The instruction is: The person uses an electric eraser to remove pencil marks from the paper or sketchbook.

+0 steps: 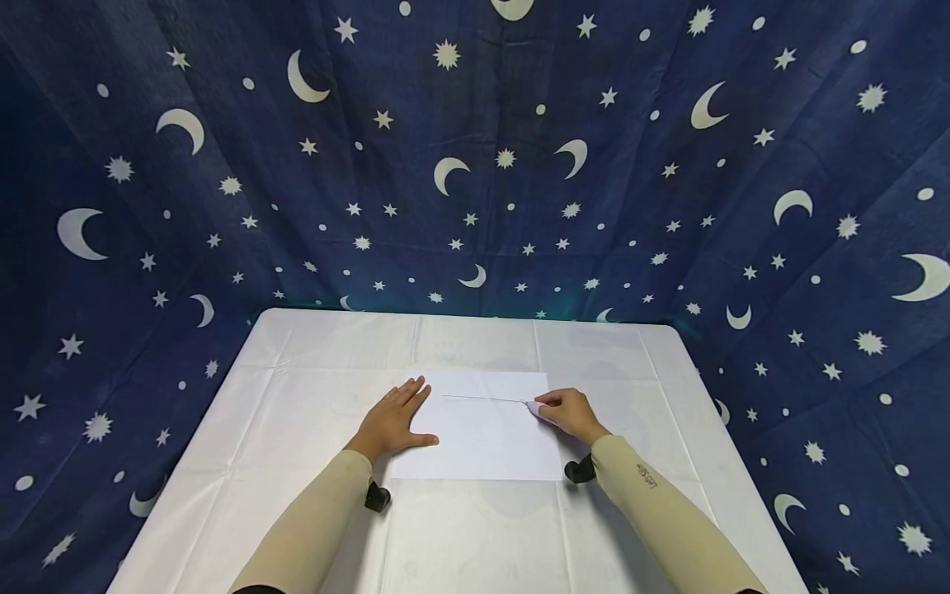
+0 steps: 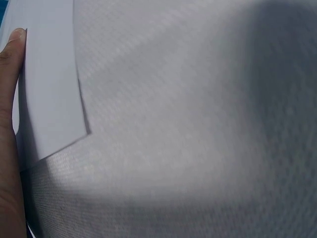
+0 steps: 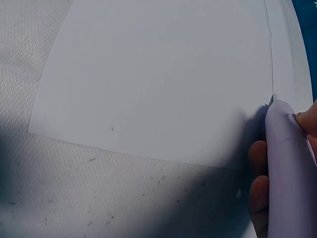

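Observation:
A white sheet of paper [image 1: 475, 450] lies on the table, with a thin dark line [image 1: 475, 398] running across its upper part. My left hand [image 1: 397, 419] rests on the sheet's left side, fingers extended and thumb pointing inward; in the left wrist view only part of this hand [image 2: 11, 84] shows at the left edge. At the right side of the sheet, my right hand [image 1: 570, 411] grips a thick lilac pen-shaped tool [image 3: 292, 173] between thumb and fingers. Its small pale tip meets the line's right end. The palm is mostly hidden in the right wrist view.
A white cloth [image 1: 475, 536] with fold creases covers the table. Small dark specks [image 3: 111, 216] dot the cloth near the paper's edge in the right wrist view. Behind and on both sides hangs a dark blue curtain [image 1: 416, 107] with moons and stars.

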Tool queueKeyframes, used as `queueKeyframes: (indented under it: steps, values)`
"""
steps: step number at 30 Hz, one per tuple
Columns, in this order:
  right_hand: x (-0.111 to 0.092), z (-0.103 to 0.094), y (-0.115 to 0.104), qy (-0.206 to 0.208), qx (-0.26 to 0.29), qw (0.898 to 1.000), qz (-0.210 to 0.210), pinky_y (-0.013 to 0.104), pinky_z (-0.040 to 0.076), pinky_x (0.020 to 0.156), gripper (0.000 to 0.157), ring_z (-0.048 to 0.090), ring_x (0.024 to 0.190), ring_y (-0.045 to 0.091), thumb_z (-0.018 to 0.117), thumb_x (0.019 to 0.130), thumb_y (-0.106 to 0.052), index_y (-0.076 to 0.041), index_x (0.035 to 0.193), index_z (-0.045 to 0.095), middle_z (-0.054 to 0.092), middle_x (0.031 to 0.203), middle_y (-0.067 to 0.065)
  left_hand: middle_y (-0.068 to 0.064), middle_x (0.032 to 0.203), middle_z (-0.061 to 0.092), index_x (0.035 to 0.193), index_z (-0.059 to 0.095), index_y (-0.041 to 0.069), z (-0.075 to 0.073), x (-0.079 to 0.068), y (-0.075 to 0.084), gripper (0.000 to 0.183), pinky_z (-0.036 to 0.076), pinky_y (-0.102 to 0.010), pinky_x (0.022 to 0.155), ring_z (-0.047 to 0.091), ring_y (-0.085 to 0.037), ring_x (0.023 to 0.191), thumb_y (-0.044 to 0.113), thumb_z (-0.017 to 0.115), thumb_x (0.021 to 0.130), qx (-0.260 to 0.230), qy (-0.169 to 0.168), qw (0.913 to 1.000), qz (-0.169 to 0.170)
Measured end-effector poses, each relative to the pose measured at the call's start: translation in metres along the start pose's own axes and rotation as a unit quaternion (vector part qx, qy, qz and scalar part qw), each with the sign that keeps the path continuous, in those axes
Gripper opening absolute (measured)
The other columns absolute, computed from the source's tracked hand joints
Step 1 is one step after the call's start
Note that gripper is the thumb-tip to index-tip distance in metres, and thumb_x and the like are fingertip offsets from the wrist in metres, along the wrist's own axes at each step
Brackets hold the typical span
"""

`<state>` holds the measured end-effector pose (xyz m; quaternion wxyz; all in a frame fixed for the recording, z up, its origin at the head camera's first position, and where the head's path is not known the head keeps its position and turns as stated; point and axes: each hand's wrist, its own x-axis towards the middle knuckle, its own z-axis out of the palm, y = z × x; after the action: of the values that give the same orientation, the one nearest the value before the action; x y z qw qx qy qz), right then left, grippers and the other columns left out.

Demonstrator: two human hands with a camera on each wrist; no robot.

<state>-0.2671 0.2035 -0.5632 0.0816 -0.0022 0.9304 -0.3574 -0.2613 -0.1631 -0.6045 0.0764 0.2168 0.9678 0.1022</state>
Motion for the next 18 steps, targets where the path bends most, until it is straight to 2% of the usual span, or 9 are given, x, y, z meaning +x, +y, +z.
queueKeyframes:
  steps: [18]
  values:
    - [0.0015,0.0017,-0.0034,-0.002,0.006,1.0,0.011,0.043,0.051,0.089,0.024,0.06,0.09,0.021,0.074,0.086,-0.017,-0.006,0.107,0.077,0.072,0.101,0.008,0.001,0.166,0.011,0.158,0.021,0.019,0.0016,-0.0001,-0.0005,0.109,0.014,-0.042,0.124,0.012,-0.021,0.153,0.086,0.048,0.076,0.006,0.003,1.0,0.0]
